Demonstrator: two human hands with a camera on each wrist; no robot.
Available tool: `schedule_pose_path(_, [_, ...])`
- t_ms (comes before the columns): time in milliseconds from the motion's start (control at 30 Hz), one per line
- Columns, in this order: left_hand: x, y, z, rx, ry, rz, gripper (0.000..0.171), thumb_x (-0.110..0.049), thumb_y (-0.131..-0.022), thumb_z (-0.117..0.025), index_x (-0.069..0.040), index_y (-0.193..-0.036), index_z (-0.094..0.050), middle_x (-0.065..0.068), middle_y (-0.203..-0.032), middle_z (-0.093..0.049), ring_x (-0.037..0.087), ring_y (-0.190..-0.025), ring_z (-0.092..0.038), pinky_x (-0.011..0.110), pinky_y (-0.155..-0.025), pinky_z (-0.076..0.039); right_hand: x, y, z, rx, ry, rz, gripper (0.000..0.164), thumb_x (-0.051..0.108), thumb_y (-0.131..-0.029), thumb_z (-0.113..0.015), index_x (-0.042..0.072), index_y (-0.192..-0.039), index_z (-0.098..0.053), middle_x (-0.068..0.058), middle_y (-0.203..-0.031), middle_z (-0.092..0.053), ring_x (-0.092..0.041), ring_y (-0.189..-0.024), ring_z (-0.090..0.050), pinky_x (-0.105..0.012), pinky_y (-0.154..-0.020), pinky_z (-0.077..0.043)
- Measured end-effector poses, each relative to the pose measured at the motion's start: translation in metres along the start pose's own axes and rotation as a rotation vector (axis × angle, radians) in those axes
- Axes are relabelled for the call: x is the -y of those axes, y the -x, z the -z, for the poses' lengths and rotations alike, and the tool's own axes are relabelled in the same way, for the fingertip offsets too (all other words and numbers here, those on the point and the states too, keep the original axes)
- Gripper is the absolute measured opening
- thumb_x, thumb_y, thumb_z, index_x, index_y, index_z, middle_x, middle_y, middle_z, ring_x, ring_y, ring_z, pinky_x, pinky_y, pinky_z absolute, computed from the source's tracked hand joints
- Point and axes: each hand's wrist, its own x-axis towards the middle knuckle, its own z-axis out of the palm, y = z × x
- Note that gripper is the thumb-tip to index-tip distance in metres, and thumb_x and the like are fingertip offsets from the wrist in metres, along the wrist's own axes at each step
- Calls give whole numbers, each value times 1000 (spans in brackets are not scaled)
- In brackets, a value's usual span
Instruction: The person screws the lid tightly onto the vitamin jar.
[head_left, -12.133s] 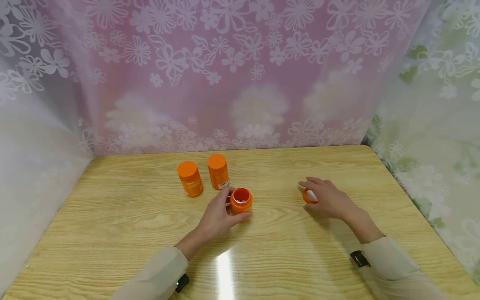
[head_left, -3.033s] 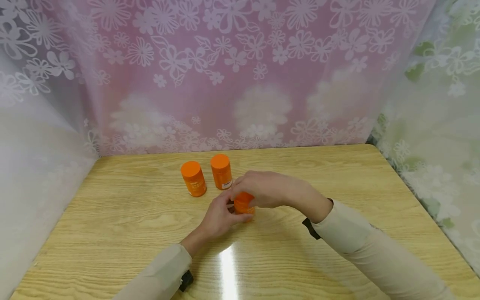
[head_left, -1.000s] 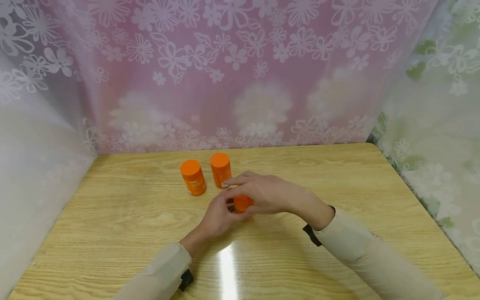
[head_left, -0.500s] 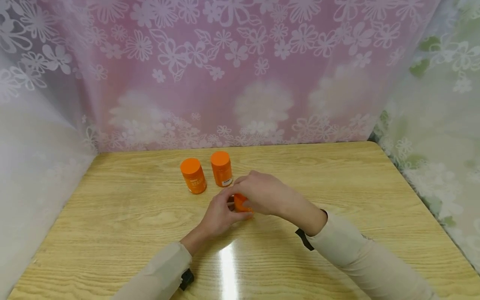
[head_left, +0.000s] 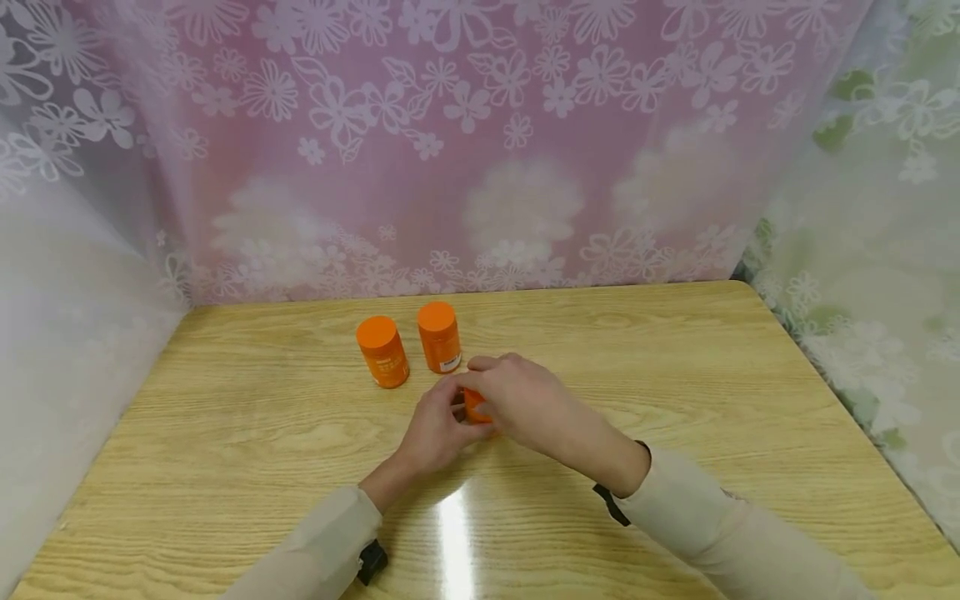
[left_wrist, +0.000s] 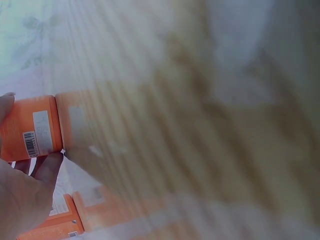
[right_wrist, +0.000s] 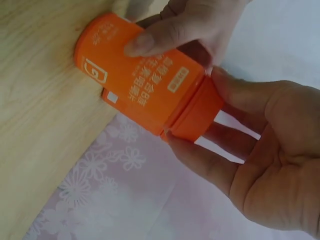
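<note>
My left hand (head_left: 435,429) grips the body of an orange pill bottle (right_wrist: 130,75) that stands upright on the table, its thumb across the printed label in the right wrist view. From above, my right hand (head_left: 528,408) pinches the bottle's orange lid (right_wrist: 197,112) between thumb and fingers. The lid sits on the bottle's neck, level with it. In the head view both hands cover most of this bottle. The left wrist view shows its white barcode label (left_wrist: 44,132) just above the tabletop.
Two more lidded orange bottles stand just behind the hands, one at the left (head_left: 383,354) and one nearer the held bottle (head_left: 440,340). The wood-grain table (head_left: 225,450) ends at a pink floral curtain (head_left: 345,208), with pale curtains on both sides.
Twelve seconds ago the bottle stood uncapped and my right hand had the lid off to the right. Now the lid is on; within the last second my right hand's fingers have loosened and re-gripped it.
</note>
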Motion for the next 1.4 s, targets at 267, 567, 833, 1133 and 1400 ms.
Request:
schedule_pose_path(267, [-3,1,-3,-39,-58,-38,53,-16,-78,-80,-6,-123,-54,4,-113,-54,18,-105,-58,28,-87,-50,5,5,-6,-107,-41,-80,31,11,-82,-76,12,-113,-70,-5,-108,-64,-24,-84,-62,-37,-77,-52])
schedule_pose_path(567, [-5,-2,-2,-65,-124,-29,54,-16,-77,-81,-7,-123,-54,4,-112,-55,18,-103,-59,29,-86,-51,1,9,-13,-138,-28,-103,34,16,-86,-73,15,-120,-67,-11,-128,-59,-32,-112,-57,-41,-90,-49])
schedule_pose_path(833, [-7,-11,-6,-52,-82,-28,52,-12,-80,-79,-6,-125,-55,5,-120,-55,20,-107,-58,31,-87,-51,-13,15,-15,-129,-118,-102,39,21,-88,-71,16,-125,-64,-10,-135,-53,-28,-123,-48,-41,-98,-43])
schedule_pose_path(1133, [-16,-30,0,-97,-118,-25,48,-20,-82,-77,-13,-124,-56,0,-118,-54,18,-107,-56,35,-87,-51,-31,18,-5,-206,-90,-156,51,39,-90,-65,18,-135,-55,-7,-147,-39,-28,-132,-39,-46,-88,-49])
schedule_pose_path(1400, [-17,-46,-5,-100,-142,-1,54,-20,-78,-81,-12,-125,-54,2,-118,-54,18,-108,-55,38,-91,-48,-65,29,6,-152,35,-230,69,60,-89,-54,23,-146,-40,-9,-155,-24,-33,-138,-26,-56,-99,-37])
